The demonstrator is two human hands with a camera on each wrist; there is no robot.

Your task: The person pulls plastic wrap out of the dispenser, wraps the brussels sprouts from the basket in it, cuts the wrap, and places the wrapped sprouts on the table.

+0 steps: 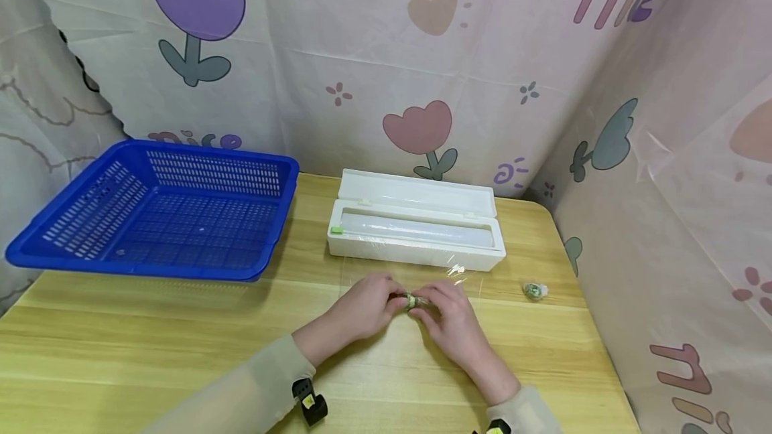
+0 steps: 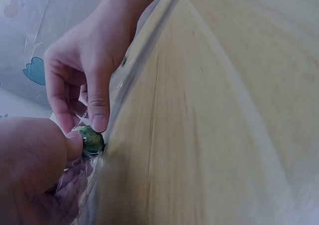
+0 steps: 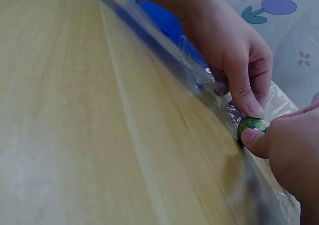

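The left hand [image 1: 369, 305] has its fingers curled in, thumb and fingertips pinching one side of a small, rounded green piece [image 1: 411, 301]. The right hand [image 1: 449, 320] pinches the opposite side the same way, thumb against bent fingers. Held between the two sets of fingertips, the green piece sits low over the table [image 1: 151, 340], directly in front of the white box. Clear plastic film [image 3: 281, 101] gathers in creases around the piece and lies in a thin sheet between the hands and the box. Just beyond stands the white cling-film box [image 1: 416, 258], its lid [image 1: 416, 193] tipped back, a pale roll [image 1: 416, 229] inside and a green tab [image 1: 337, 230] at its left end. Right of the hands, well apart, lies a second green piece [image 1: 535, 291] in clear wrap. A blue plastic basket [image 1: 151, 272] stands on the left; behind everything hangs a tulip-printed cloth [image 1: 338, 19].
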